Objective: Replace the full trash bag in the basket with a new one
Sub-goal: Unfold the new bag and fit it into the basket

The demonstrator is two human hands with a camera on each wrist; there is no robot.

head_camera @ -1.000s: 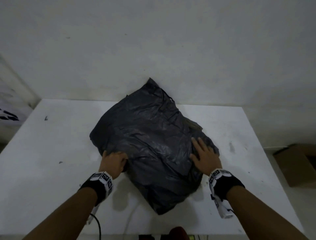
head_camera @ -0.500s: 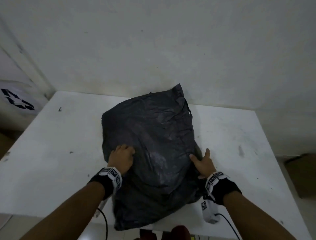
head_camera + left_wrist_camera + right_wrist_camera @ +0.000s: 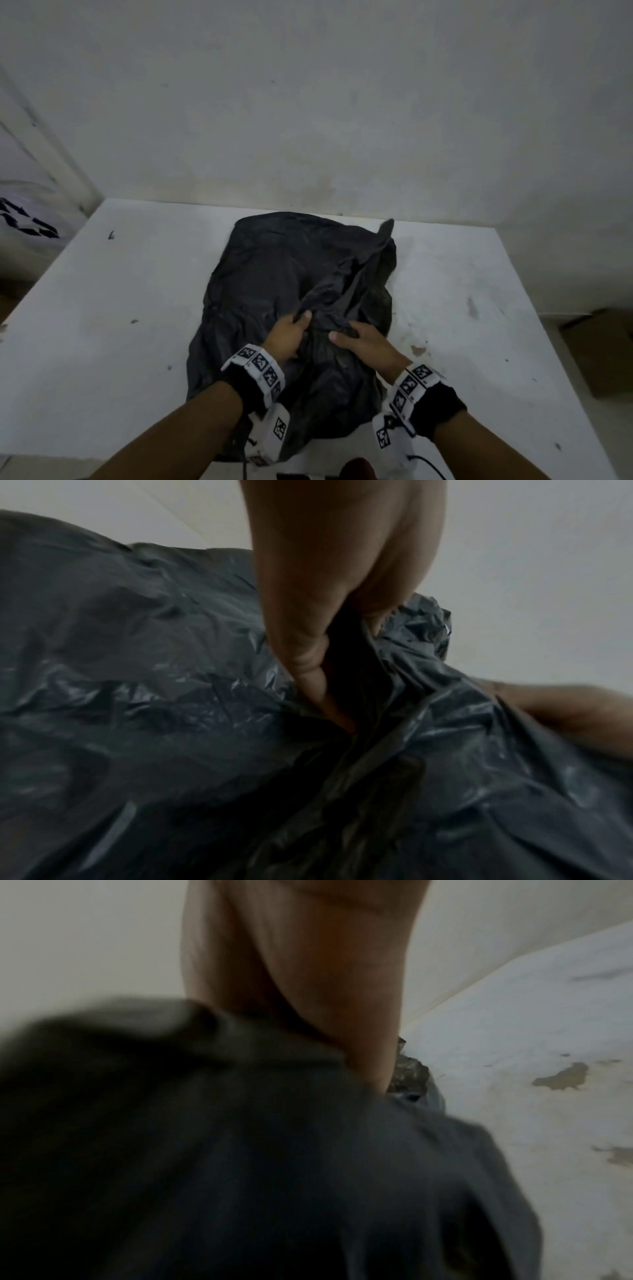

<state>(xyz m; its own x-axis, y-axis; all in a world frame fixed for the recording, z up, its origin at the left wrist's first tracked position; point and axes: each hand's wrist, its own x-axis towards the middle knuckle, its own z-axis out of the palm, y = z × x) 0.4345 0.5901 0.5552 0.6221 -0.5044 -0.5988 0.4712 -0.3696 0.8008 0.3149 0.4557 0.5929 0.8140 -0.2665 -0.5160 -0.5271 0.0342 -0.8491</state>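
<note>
A black trash bag [image 3: 274, 274] lies crumpled on the white table [image 3: 102, 325], its near end hanging over the front edge. My left hand [image 3: 291, 334] grips a raised fold in the middle of the bag; in the left wrist view its fingers [image 3: 308, 653] curl into the black plastic [image 3: 137, 669]. My right hand [image 3: 359, 339] sits right beside it, thumb on top and fingers tucked into the same bunch of plastic. The right wrist view is blurred: the hand [image 3: 308, 974] sinks into the bag [image 3: 240, 1150], fingertips hidden. No basket is in view.
The table stands against a white wall [image 3: 308, 102]. A cardboard box [image 3: 603, 349] sits on the floor to the right. A white bag with black markings [image 3: 24, 222] is at the far left. Stains [image 3: 472, 306] mark the table's right half.
Both hands have moved from the bag's sides to its middle and taken hold of a fold there. The bag has shifted and bunched up between them.
</note>
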